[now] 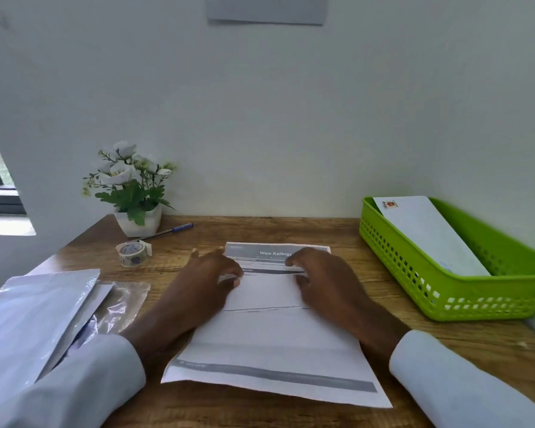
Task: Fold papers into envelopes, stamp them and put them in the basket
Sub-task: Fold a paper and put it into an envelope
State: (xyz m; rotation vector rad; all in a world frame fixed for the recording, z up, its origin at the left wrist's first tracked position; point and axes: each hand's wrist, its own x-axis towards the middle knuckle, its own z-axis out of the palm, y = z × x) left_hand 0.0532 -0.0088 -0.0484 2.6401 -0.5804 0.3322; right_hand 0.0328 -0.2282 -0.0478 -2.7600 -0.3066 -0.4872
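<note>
Paper (275,344) is lying printed side up in the middle of the tabletop (322,233), with a green basket (439,291) holding a stamped envelope (426,233) sitting to its right, a tape roll (132,252), pen (170,230) and potted flowers (130,186) standing behind on the left, and a pile of envelopes (34,313) in clear wrap lying at the left edge. Motion is blurring the fingers, and the print is hard to read beyond the heading. Both hands are resting on the sheet's far half, the left hand (204,285) and right hand (325,279) each curling fingers onto a folded-up part, seemingly pinching it.
</note>
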